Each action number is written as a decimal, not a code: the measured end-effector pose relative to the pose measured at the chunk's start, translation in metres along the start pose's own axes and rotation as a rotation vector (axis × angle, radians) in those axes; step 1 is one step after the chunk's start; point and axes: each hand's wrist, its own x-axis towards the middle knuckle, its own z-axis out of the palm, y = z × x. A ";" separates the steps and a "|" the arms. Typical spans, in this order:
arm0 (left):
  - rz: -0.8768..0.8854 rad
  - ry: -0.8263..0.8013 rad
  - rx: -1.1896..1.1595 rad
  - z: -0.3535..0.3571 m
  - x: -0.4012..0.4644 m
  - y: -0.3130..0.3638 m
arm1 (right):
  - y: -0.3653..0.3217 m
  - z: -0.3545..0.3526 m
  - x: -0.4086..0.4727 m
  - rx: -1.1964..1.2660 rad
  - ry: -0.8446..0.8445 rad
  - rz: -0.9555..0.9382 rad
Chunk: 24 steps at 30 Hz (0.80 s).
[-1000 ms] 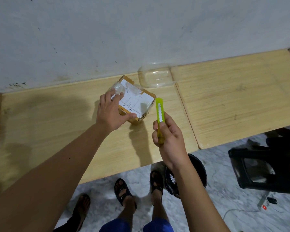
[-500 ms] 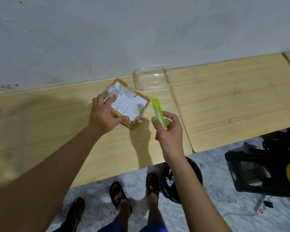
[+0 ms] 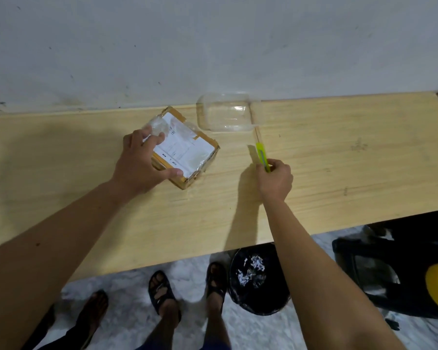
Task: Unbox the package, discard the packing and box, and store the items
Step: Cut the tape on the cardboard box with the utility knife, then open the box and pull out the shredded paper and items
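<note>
1. On the long wooden desk [image 3: 339,173] against the wall, the scene has shifted: half a second back the right hand held the cutter up close beside the box, and now it has swung out to the right and down towards the desktop, well apart from the box.

2. The cardboard box [image 3: 185,152] sits left of centre, flat on the desk, turned corner-on to the person. Its long axis runs from far-left to near-right, one corner pointing at the near desk edge. Tape and a white label cover the top, so it looks sealed and no cut has begun.

3. The clear plastic tub [image 3: 225,114] stands just beyond the box by the wall, probably where the contents are meant to go.

4. The left hand [image 3: 142,162] grips the box as it did before, fingers curled over the far-left corner and thumb pressed along the near edge.

5. The right hand [image 3: 276,180] pinches the yellow-green cutter [image 3: 262,157] at its lower end; its long axis leans away from the person and slightly left, tip towards the tub. I cannot tell whether the blade is out.

6. My guess is the cutter is being set aside or readied; unboxing is barely started.
</note>
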 end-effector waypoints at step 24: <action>0.054 0.036 -0.008 -0.006 -0.009 0.003 | -0.043 -0.002 -0.003 0.016 -0.027 -0.401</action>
